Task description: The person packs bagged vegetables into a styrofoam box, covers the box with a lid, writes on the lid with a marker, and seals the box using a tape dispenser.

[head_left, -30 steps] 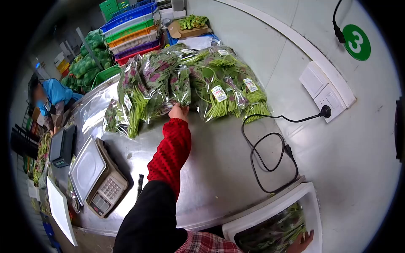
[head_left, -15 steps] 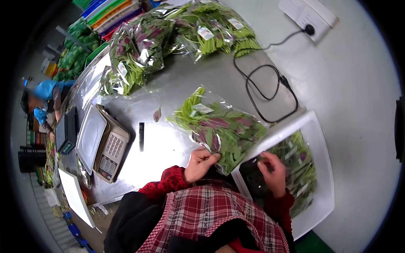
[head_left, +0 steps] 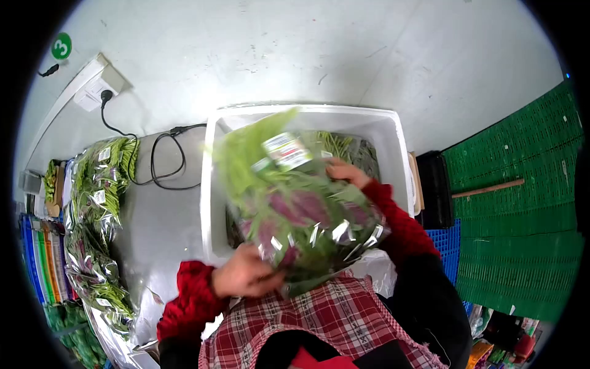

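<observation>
A clear plastic bag of leafy greens (head_left: 301, 215), green with purple patches and a white printed label (head_left: 287, 151), is held up over a white foam box (head_left: 206, 184). Its pale stems point up and left and are smeared by motion. My left hand (head_left: 247, 272) is closed on the bag's lower left edge, fingertips partly hidden by the plastic. At the upper right side, my right hand (head_left: 347, 172) grips the same bag, its fingers curled at the edge. Other bagged greens (head_left: 338, 144) lie inside the box, mostly covered by the held bag.
More bagged greens (head_left: 98, 203) line the left of the metal table (head_left: 153, 227). A black cable (head_left: 182, 161) runs across it to a wall socket (head_left: 98, 86). Right of the box stand a black crate (head_left: 435, 190), a blue crate (head_left: 445, 243) and green slatted panels (head_left: 516, 203).
My view has swung right, so the foam box is now in front of me. The bag has moved from the table to above the box, and my right hand now holds it too.
</observation>
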The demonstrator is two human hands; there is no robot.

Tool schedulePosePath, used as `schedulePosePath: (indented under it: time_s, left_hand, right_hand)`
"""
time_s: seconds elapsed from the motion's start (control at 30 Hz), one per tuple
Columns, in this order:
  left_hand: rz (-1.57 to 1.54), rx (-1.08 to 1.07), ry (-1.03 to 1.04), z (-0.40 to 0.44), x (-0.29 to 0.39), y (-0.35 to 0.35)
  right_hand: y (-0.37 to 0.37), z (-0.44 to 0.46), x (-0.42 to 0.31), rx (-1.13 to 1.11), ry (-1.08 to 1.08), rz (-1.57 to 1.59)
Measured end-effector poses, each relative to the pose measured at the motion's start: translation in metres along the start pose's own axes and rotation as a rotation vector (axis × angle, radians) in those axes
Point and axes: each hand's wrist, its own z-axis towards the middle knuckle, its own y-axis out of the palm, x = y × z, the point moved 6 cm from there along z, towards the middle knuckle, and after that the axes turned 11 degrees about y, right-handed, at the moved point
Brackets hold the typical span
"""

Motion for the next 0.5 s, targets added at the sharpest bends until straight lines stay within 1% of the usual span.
schedulePosePath:
  time_s: [0.03,0.07,0.1,0.17,0.2,0.23,0.27,0.3,0.33,0.37,0.4,0.43,0.47,0.5]
  left_hand:
    - [-0.100,-0.063,0.022,0.008,-0.018,0.008]
    - [-0.104,-0.078,-0.023,0.021,-0.034,0.017]
    - [-0.105,-0.085,-0.065,0.035,-0.051,0.028]
    - [-0.005,-0.136,-0.048,0.032,-0.107,0.063]
    - [0.039,-0.197,-0.158,0.028,-0.138,0.083]
    - [0.086,-0.257,-0.270,0.025,-0.166,0.102]
    - [0.091,-0.254,-0.267,0.022,-0.183,0.121]
    - [0.207,-0.245,-0.291,0.019,-0.199,0.138]
    - [0.320,-0.238,-0.321,0.021,-0.198,0.147]
    - [0.319,-0.240,-0.325,0.020,-0.194,0.158]
    - [0.372,-0.174,-0.343,0.026,-0.180,0.157]
    - [0.430,-0.099,-0.367,0.028,-0.172,0.156]
    - [0.447,-0.093,-0.303,0.020,-0.175,0.170]
    - [0.490,-0.300,-0.299,0.019,-0.177,0.182]
  right_hand:
    - [-0.032,-0.018,-0.005,0.195,-0.104,-0.225]
    - [-0.051,-0.044,-0.010,0.341,-0.120,-0.262]
    - [-0.075,-0.058,-0.004,0.425,-0.167,-0.202]
    - [-0.111,-0.069,0.018,0.451,-0.159,0.020]
    - [-0.140,-0.063,0.037,0.452,-0.161,0.014]
    - [-0.180,-0.050,0.058,0.527,-0.181,0.042]
    - [-0.204,-0.045,0.072,0.601,-0.202,0.069]
    - [-0.207,-0.050,0.074,0.990,-0.152,-0.352]
    - [-0.205,-0.050,0.076,1.123,-0.177,-0.539]
    - [-0.200,-0.051,0.080,1.252,-0.198,-0.726]
    - [-0.186,-0.050,0.083,1.245,-0.197,-0.727]
    - [-0.154,-0.060,0.066,1.349,-0.356,-0.986]
    - [-0.122,-0.067,0.051,1.426,-0.528,-1.253]
    - [-0.105,-0.062,0.040,1.372,-0.580,-1.321]
